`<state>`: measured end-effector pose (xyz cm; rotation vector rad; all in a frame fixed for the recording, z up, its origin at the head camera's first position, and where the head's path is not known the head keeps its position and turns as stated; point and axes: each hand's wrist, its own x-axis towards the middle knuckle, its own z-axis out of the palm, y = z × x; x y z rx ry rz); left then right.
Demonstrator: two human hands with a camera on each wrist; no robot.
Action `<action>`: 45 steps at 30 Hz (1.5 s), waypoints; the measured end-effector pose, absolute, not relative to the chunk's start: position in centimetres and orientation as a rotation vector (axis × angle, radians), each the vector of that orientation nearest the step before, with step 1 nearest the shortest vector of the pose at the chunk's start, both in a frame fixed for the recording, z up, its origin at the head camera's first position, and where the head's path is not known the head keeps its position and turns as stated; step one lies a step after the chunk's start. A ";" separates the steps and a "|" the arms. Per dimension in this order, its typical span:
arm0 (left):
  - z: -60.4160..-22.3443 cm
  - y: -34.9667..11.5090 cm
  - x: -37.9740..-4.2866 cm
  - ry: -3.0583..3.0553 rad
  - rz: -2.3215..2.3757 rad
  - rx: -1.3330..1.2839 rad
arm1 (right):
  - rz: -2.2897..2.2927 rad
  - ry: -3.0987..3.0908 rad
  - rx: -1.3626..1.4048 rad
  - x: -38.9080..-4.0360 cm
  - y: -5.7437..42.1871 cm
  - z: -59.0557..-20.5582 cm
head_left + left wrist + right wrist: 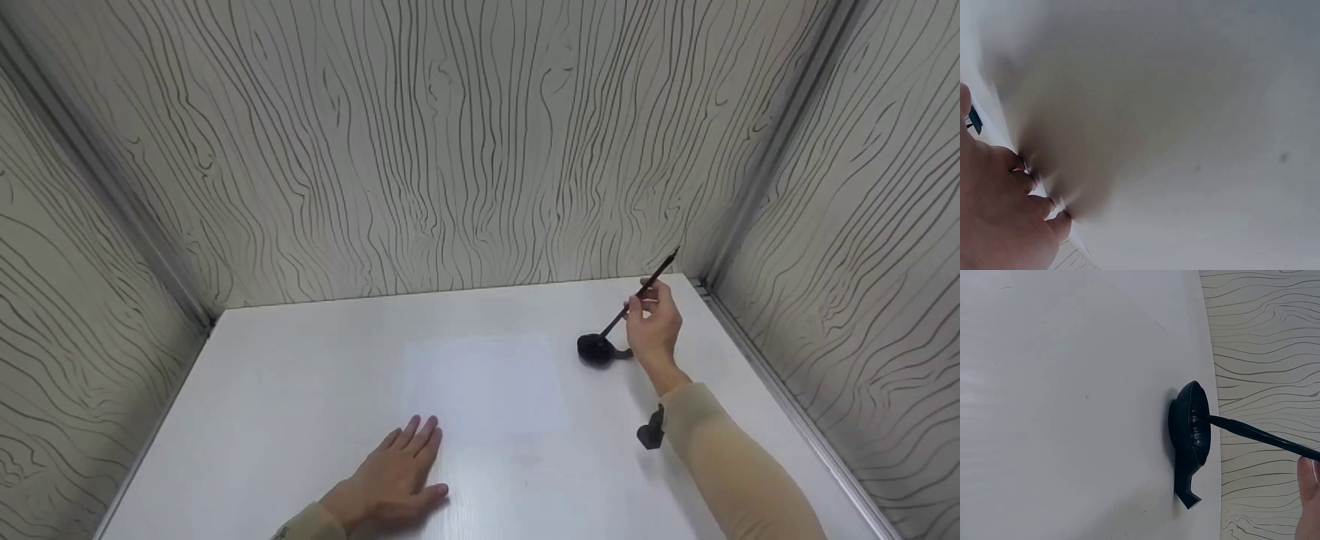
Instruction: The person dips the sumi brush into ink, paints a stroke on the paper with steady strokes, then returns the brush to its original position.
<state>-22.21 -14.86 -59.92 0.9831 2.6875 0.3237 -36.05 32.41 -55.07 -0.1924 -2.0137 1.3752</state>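
Note:
My right hand (655,322) pinches a dark writing brush (651,277) partway along its slanting handle. Its lower end dips into a small black ink dish (595,350), which has a short bent handle at its side. From the right wrist view, the brush (1264,436) reaches into the hollow of the dish (1178,424), and only part of the hand (1310,500) shows. Fingers spread and straight, my left hand (394,476) rests at the lower left corner of a white paper sheet (484,382). In the left wrist view the hand's (1002,208) fingertips touch the white surface.
The white tabletop (300,375) carries the paper near its middle and the dish to the right. Wood-patterned panels (450,150) enclose the table at the back and both sides. A black wrist camera (651,431) hangs off the right sleeve.

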 end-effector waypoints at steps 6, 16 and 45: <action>-60.0 -14.7 -22.4 2.675 0.332 0.965 | 1.343 -2.041 -0.218 -36.0 32.2 -55.4; -60.2 -14.5 -22.4 2.683 0.318 0.969 | 1.377 -2.055 -0.269 -35.8 32.3 -56.2; -59.9 -14.9 -22.2 2.676 0.368 1.001 | 1.181 -2.052 0.018 -35.3 31.6 -56.0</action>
